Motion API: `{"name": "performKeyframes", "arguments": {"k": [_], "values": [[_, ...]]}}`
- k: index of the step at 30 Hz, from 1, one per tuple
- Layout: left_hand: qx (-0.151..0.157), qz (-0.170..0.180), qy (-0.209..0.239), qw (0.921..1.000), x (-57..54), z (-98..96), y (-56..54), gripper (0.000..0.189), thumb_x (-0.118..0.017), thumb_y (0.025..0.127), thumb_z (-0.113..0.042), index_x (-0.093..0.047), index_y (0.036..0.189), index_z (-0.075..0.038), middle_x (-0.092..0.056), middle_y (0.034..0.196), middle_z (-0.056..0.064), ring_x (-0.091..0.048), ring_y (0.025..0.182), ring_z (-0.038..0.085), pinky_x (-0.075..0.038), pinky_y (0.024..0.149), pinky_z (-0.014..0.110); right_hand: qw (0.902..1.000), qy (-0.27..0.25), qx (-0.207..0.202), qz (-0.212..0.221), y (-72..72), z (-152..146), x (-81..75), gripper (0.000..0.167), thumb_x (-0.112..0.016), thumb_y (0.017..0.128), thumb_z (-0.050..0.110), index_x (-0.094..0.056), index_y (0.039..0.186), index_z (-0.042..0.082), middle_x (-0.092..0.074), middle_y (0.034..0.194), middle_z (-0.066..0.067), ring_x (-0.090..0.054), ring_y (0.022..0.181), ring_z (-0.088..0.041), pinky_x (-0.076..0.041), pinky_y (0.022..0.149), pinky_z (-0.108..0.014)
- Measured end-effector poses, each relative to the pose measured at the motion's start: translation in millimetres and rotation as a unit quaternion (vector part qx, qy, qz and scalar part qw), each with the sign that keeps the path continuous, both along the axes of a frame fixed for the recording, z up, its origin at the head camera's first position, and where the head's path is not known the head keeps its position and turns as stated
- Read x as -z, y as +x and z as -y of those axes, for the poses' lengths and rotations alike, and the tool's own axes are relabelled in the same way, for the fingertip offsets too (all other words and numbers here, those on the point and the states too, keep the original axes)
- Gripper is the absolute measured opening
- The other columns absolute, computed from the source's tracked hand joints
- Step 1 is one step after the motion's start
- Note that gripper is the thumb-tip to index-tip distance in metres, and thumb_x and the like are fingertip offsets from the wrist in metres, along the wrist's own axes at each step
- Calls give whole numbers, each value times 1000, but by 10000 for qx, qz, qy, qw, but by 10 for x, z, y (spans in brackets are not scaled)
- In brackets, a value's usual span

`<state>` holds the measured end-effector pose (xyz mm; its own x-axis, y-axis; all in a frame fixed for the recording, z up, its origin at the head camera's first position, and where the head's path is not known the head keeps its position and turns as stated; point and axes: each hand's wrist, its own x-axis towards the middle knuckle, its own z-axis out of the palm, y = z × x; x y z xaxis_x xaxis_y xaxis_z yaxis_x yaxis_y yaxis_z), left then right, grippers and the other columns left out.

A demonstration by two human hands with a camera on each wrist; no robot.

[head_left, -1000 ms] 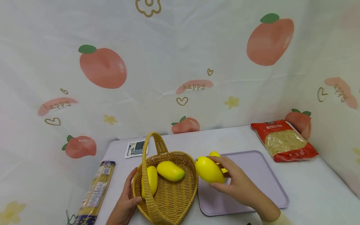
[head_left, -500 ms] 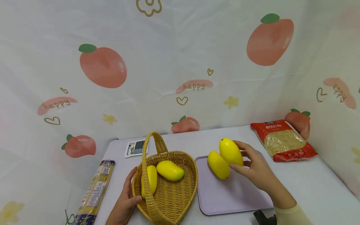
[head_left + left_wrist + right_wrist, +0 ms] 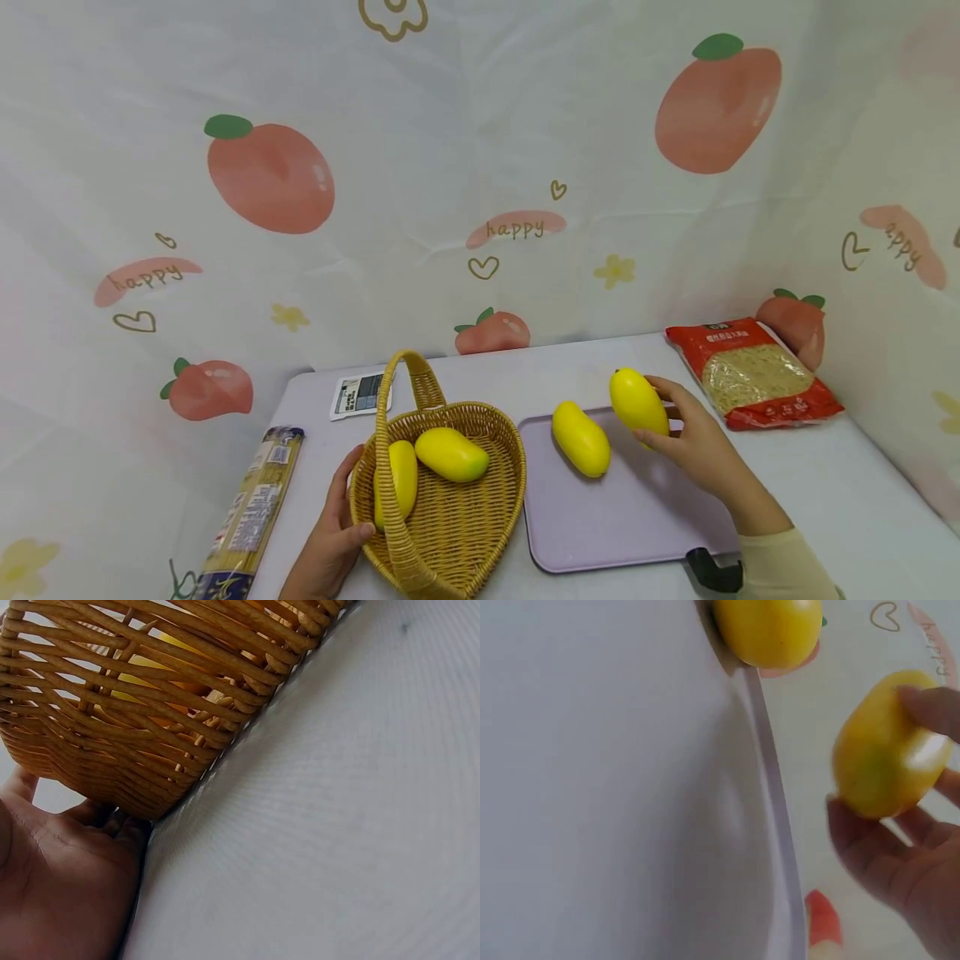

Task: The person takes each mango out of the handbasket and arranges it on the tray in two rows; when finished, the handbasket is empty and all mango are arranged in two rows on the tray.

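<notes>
My right hand [image 3: 697, 442] holds a yellow mango [image 3: 637, 404] between thumb and fingers, raised over the back right of the lilac tray [image 3: 600, 533]. The right wrist view shows this held mango [image 3: 885, 754] clear of the tray. A second mango [image 3: 581, 439] lies on the tray, left of the held one. My left hand [image 3: 330, 529] grips the left side of a heart-shaped wicker basket [image 3: 453, 521], its thumb at the rim. Two more mangoes are inside: one by the back [image 3: 452, 455], the other partly hidden behind the handle [image 3: 405, 479]. The left wrist view shows the palm [image 3: 67, 877] beside the weave.
A long pack of noodles [image 3: 251, 512] lies left of the basket. Behind it is a small white packet [image 3: 356, 396]. A red noodle bag [image 3: 750, 375] lies at the back right. A black object [image 3: 712, 573] shows beside the right sleeve. A printed curtain [image 3: 420, 167] hangs behind the table.
My right hand has carried the held mango from beside the basket rim to the right and back, over the tray, uncovering the other mango there. My left hand and the basket have stayed put.
</notes>
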<state>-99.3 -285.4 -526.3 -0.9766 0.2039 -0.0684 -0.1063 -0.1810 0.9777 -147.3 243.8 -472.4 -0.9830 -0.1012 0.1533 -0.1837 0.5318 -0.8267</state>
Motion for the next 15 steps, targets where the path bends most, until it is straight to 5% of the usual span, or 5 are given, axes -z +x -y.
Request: {"name": "performKeyframes", "arguments": {"k": [15], "values": [[41, -8, 35, 10000, 33, 25, -5, 107, -74, 96, -1, -7, 176, -28, -3, 178, 11, -42, 148, 8, -43, 115, 32, 9950, 840, 254, 471, -77, -44, 169, 74, -87, 92, 12, -49, 150, -13, -56, 138, -35, -63, 110, -44, -57, 94, -63]]}}
